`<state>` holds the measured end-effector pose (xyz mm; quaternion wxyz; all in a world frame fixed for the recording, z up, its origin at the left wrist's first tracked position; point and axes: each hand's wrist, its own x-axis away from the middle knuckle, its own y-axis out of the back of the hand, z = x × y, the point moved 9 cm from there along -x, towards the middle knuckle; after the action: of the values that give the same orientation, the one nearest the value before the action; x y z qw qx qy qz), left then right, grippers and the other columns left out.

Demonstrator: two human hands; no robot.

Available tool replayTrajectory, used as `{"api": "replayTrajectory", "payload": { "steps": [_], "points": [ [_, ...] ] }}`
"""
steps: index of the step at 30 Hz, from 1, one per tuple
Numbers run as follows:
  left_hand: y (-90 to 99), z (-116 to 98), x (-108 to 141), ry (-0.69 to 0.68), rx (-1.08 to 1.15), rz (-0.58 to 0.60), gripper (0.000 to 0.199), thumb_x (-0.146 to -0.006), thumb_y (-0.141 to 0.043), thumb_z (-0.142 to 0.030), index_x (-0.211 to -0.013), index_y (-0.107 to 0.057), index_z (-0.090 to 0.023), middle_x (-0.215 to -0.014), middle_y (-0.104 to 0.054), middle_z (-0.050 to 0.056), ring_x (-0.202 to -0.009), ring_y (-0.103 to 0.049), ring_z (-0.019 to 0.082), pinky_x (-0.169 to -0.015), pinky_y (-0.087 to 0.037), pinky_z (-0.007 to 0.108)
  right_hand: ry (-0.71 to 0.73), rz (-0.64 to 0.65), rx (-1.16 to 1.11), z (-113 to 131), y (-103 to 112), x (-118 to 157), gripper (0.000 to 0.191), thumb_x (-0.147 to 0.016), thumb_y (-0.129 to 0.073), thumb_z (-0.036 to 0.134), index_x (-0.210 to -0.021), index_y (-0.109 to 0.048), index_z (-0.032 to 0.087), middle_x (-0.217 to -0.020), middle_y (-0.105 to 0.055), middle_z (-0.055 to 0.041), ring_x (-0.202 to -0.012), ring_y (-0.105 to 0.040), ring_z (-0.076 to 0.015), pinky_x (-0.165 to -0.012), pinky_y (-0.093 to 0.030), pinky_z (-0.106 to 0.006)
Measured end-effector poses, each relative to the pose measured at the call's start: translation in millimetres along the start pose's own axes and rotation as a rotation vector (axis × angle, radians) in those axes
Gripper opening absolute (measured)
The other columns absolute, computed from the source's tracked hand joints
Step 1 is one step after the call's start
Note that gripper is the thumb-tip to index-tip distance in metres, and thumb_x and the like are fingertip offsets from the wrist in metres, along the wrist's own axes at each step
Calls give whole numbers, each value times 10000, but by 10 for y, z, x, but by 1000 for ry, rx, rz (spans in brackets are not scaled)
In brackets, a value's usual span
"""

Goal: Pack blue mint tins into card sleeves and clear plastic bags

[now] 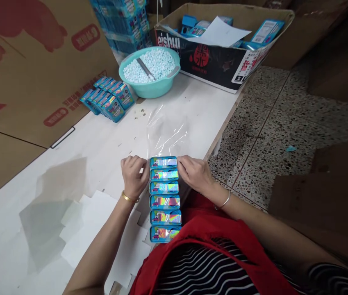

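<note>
A row of several small blue tins (165, 187) with shiny, rainbow-reflecting labels lies in front of me, the near end against my red apron. Clear plastic film (167, 135), probably a bag, spreads on the table past the far end of the row. On the left of the farthest tin, my left hand (134, 174) is closed, its fingers pinching the film's edge. My right hand (194, 172) pinches the film on the opposite side, beside the same tin. How far the film reaches over the tins, I cannot tell.
A turquoise basin (151, 88) of pale pellets holds a grey strip-like tool. Grouped blue packs (112, 106) stand left of it. An open carton (210, 61) is at the back right, a large cardboard box (32, 73) at left. White die-cut card sheets (90, 221) lie near my left forearm.
</note>
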<state>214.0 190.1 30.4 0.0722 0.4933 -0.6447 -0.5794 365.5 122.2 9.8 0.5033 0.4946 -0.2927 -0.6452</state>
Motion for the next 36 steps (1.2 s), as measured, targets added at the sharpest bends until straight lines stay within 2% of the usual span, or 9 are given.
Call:
{"api": "replayTrajectory", "payload": {
  "steps": [3, 8, 13, 16, 18, 21, 25, 32, 36],
  "points": [
    [14, -11, 2, -12, -2, -26, 222, -834, -510, -197, -622, -448, -214, -591, -488, -8, -636, -427, 162, -725, -304, 353, 9, 13, 14, -2, -39, -24, 331, -960, -303, 212, -819, -598, 160, -716, -632, -52, -615, -530, -140, -602, -327, -265],
    [13, 88, -6, 103, 133, -20, 250, -851, -509, -223, -611, -438, -213, -575, -478, -18, -605, -436, 150, -693, -316, 336, 38, 34, 26, 13, -72, -67, 363, -966, -284, 215, -823, -612, 149, -703, -630, -58, -604, -520, -147, -596, -316, -278],
    [94, 10, 136, -72, -42, -96, 189, -805, -569, -194, -645, -473, -225, -591, -498, -11, -638, -427, 165, -724, -309, 354, 109, 28, 53, 94, -125, 33, 345, -962, -290, 212, -837, -607, 159, -687, -627, -44, -579, -507, -138, -579, -299, -283],
    [88, 65, 230, -100, -50, -133, 134, -802, -568, -203, -689, -500, -226, -622, -539, -6, -651, -454, 166, -725, -315, 344, 55, 40, 51, 62, -204, 93, 309, -949, -310, 216, -803, -579, 172, -674, -620, -37, -581, -517, -140, -581, -293, -282],
    [-10, 175, 248, -24, -59, -75, 63, -817, -547, -257, -769, -539, -217, -683, -575, 15, -692, -488, 178, -715, -313, 338, -68, 63, 61, -47, -274, 108, 255, -938, -357, 267, -827, -563, 166, -690, -627, -40, -596, -538, -150, -577, -286, -280],
    [-253, 370, 264, 153, -127, 109, 155, -828, -506, -334, -817, -567, -192, -728, -599, 48, -715, -507, 205, -684, -296, 336, -257, 157, 99, -225, -419, 134, 250, -914, -428, 375, -922, -548, 156, -732, -650, -49, -631, -567, -175, -561, -265, -279],
    [-505, 445, 359, 258, -207, 365, 279, -871, -395, -261, -623, -508, -204, -603, -574, 51, -667, -499, 221, -665, -281, 337, -241, 321, 132, -196, -611, 155, 212, -929, -406, 282, -858, -573, 171, -785, -676, -63, -720, -596, -190, -590, -271, -290],
    [-331, 241, 749, 197, -134, 518, 260, -872, -379, -244, -645, -495, -195, -653, -596, 61, -664, -503, 209, -672, -295, 328, -73, 465, 19, 113, -690, 274, 236, -939, -393, 220, -876, -610, 151, -830, -689, -79, -734, -599, -171, -626, -304, -276],
    [-231, 294, 916, 323, -182, 539, 235, -868, -395, -256, -678, -521, -196, -676, -613, 67, -700, -525, 226, -656, -281, 322, -89, 479, -15, 135, -720, 248, 267, -948, -365, 257, -879, -611, 179, -871, -699, -68, -755, -610, -171, -605, -304, -268]
  ]
}}
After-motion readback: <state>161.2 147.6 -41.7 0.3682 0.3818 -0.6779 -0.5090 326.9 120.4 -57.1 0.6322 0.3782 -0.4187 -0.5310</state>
